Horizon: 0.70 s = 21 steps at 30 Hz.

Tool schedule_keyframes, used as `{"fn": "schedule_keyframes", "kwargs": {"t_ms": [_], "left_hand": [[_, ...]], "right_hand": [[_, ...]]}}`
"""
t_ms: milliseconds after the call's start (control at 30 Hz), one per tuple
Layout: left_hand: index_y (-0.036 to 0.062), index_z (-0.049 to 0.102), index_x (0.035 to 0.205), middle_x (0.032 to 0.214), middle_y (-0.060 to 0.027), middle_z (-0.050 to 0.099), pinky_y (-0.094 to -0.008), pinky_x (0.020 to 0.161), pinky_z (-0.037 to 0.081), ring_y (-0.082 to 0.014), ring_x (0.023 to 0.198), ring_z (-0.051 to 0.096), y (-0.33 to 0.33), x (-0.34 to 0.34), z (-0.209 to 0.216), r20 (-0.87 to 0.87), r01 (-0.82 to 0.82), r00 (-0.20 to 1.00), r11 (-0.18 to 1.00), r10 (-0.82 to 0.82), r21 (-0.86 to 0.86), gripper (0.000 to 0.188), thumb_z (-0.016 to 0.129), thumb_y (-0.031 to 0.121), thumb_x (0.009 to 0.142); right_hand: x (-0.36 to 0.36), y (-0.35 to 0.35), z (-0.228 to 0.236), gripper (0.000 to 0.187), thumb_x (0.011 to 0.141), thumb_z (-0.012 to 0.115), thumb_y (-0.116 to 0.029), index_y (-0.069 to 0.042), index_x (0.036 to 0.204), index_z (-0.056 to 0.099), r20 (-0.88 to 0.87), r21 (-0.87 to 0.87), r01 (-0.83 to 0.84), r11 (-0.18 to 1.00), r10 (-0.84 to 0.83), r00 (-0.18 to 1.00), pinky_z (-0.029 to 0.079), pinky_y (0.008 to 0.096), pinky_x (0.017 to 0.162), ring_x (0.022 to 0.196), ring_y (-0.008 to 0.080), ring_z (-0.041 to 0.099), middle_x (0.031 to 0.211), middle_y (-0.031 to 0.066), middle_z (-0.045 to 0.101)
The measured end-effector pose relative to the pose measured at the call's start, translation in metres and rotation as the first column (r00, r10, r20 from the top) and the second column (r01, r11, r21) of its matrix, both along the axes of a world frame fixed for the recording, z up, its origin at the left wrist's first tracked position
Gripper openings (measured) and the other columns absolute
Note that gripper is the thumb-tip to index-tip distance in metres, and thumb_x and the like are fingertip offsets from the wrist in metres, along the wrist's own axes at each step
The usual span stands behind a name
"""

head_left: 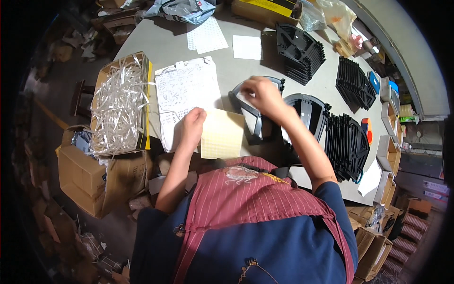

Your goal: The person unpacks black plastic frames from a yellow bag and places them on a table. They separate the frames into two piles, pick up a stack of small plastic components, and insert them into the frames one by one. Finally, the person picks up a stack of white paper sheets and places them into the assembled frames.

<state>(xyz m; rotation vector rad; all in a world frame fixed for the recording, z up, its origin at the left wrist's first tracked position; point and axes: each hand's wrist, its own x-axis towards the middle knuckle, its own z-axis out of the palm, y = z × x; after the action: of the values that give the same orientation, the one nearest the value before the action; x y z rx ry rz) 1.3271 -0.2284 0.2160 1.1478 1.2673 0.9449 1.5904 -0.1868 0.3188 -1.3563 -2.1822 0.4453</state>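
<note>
My left hand (192, 127) pinches the upper left corner of a pale yellow sheet (222, 135) marked with rows of small squares, perhaps stickers. To its right my right hand (263, 96) hovers over or touches a black curved plastic frame (256, 127). Its fingers are bent together; anything between them is too small to make out. Beside that frame lies a second black curved frame (302, 106), partly hidden by my right forearm. A stack of papers with handwriting (187, 85) lies left of the yellow sheet, partly under my left hand.
Stacks of black plastic frames (347, 144) stand along the right side, with another stack (300, 52) farther back. A box full of clear strips (120, 104) is at the left, above a cardboard box (82, 177). An orange tape roll (367, 131) lies at the right edge.
</note>
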Motion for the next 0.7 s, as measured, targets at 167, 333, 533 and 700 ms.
{"fn": "schedule_keyframes", "kwargs": {"t_ms": [167, 333, 533, 700], "left_hand": [[-0.0021, 0.065, 0.108, 0.093, -0.0056, 0.070, -0.0279, 0.080, 0.048, -0.0127, 0.086, 0.061, 0.000, -0.017, 0.009, -0.368, -0.077, 0.929, 0.995, 0.049, -0.061, 0.031, 0.059, 0.027, 0.102], [-0.0011, 0.065, 0.110, 0.093, -0.0110, 0.072, -0.0310, 0.080, 0.049, -0.0172, 0.087, 0.066, -0.002, -0.012, 0.008, -0.486, -0.077, 0.868, 0.995, 0.095, 0.057, 0.032, 0.059, 0.029, 0.101], [0.0001, 0.068, 0.102, 0.085, -0.0154, 0.071, -0.0373, 0.072, 0.053, -0.0296, 0.079, 0.069, -0.003, -0.015, -0.004, -0.458, -0.092, 0.870, 0.971, 0.186, 0.219, 0.023, 0.063, 0.023, 0.097], [-0.0016, 0.067, 0.103, 0.089, -0.0154, 0.071, -0.0353, 0.075, 0.052, -0.0256, 0.082, 0.068, 0.000, -0.012, -0.003, -0.447, -0.119, 0.876, 0.979, 0.181, 0.163, 0.024, 0.062, 0.021, 0.098]], "right_hand": [[0.063, 0.041, -0.071, 0.013, 0.075, 0.067, -0.014, -0.005, 0.082, 0.073, 0.428, -0.201, 0.109, 0.973, -0.013, 0.904, 0.055, 0.0458, 0.070, 0.075, 0.0387, 0.068, 0.076, 0.0168, 0.069], [0.045, 0.036, -0.073, 0.014, 0.073, 0.062, -0.010, -0.006, 0.080, 0.074, 0.662, -0.107, 0.135, 0.985, -0.031, 0.749, 0.057, 0.0468, 0.070, 0.081, 0.0358, 0.072, 0.083, 0.0168, 0.073], [0.051, 0.054, -0.046, 0.047, 0.079, 0.076, -0.051, -0.007, 0.094, 0.078, 0.741, -0.181, 0.344, 0.921, -0.102, 0.664, 0.058, 0.0420, 0.074, 0.090, 0.0297, 0.074, 0.094, 0.0117, 0.076], [0.036, 0.041, -0.065, 0.052, 0.078, 0.077, -0.052, -0.002, 0.092, 0.076, 0.652, -0.350, 0.321, 0.880, -0.018, 0.758, 0.058, 0.0416, 0.079, 0.093, 0.0324, 0.072, 0.095, 0.0177, 0.075]]}}
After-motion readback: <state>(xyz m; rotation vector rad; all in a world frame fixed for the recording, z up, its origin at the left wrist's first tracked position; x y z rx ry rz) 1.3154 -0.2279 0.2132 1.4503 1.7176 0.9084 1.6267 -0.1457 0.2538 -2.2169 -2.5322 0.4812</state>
